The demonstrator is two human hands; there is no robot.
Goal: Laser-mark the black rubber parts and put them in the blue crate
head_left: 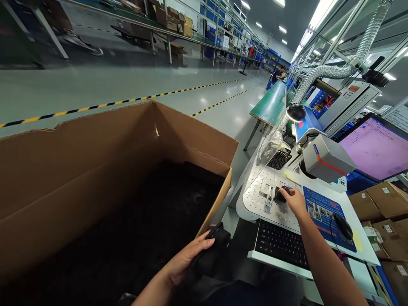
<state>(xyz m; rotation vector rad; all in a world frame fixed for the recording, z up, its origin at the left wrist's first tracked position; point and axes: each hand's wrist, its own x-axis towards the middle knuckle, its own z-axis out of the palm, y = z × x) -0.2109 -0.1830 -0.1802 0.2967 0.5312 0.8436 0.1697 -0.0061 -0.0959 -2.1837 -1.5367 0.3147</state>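
My left hand [188,259] is closed around a black plastic part [213,248] just outside the near corner of a large cardboard box [95,170]. The box is full of dark parts [153,225]. My right hand [295,202] reaches over a white perforated work plate [255,199] and pinches a small black part [282,193] set against a metal fixture [270,193]. A grey laser head [328,159] hangs above and to the right of that spot.
A black keyboard [280,244] sits in front of the plate, with a black mouse [343,226] on a blue pad [321,210]. A pink-lit monitor [376,146] stands at right. A flexible exhaust hose [321,72] runs overhead. Cardboard boxes [379,199] are stacked at right. A green bench [270,102] lies beyond.
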